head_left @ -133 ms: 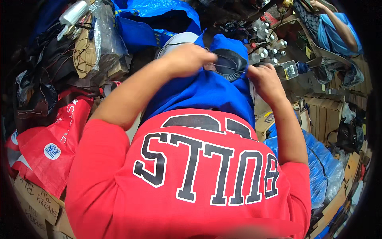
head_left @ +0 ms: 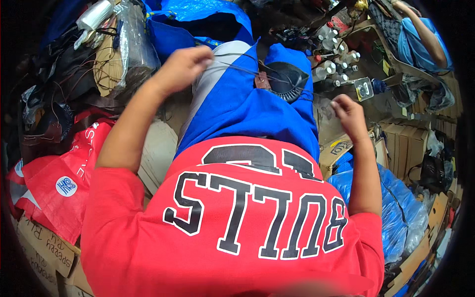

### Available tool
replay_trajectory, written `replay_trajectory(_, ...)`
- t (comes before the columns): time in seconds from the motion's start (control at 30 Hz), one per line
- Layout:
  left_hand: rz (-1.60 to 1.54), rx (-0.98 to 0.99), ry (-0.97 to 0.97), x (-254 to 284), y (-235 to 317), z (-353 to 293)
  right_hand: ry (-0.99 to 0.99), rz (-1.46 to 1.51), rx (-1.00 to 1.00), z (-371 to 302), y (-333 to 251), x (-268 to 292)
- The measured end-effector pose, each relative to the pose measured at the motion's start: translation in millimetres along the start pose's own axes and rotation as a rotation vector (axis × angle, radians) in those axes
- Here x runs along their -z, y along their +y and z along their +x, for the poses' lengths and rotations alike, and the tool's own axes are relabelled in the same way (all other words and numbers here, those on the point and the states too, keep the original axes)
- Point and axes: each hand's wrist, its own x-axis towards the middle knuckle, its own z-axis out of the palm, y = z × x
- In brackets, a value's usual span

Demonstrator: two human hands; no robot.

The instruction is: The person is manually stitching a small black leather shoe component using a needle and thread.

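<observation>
On my lap, over blue cloth (head_left: pixel 237 106), rests a shoe (head_left: pixel 288 79) with its dark sole up and a stitched or ridged rim. A brown leather part (head_left: pixel 262 80) shows at its left side. Dark thread (head_left: pixel 237 66) runs from the shoe to my left hand (head_left: pixel 187 68), whose fingers are closed on it at the left, above a grey-white patch of the cloth. To the right of my knee, my right hand (head_left: pixel 349 116) is closed too, with a thin strand leading from the shoe toward its fingertips. Whether it holds a tool cannot be made out.
Several clear bottles (head_left: pixel 341 62) with white caps stand beyond my right knee. A large blue bag (head_left: pixel 173 34) lies ahead. Another shoe (head_left: pixel 54 126) sits at left above a red bag (head_left: pixel 69 173). Cardboard (head_left: pixel 403 143) and a blue plastic bag (head_left: pixel 391 208) are at right. Another person's arm (head_left: pixel 425 34) shows top right.
My hands have moved apart: the left went left, the right went right and down. The thread now stretches longer across my lap, and more of the shoe is uncovered.
</observation>
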Motion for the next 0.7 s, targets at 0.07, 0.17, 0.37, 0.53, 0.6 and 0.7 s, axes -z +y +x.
replay_trajectory(0.07, -0.331, 0.105, 0.025, 22, 17, 0, 0.027, 0.496, -0.036, 6, -2, 13)
replay_trajectory(0.17, -0.730, -0.122, 0.053, 26, 65, 29, 0.119, 1.176, 0.114, 31, -40, 1)
replay_trajectory(0.37, -1.330, -0.195, -0.530, -35, 145, 32, -0.298, 1.304, 0.311, 26, -123, -36)
replay_trajectory(0.53, 0.184, -0.285, -0.103, -18, 59, 0, -0.114, 0.040, 0.344, -4, -56, -25)
replay_trajectory(0.6, 0.513, -0.282, 0.085, 37, 28, -3, 0.029, -0.077, 0.158, -19, 3, 3)
replay_trajectory(0.7, 0.455, 0.233, 0.395, 173, 6, -30, 0.206, -0.141, -0.127, -55, 93, 79)
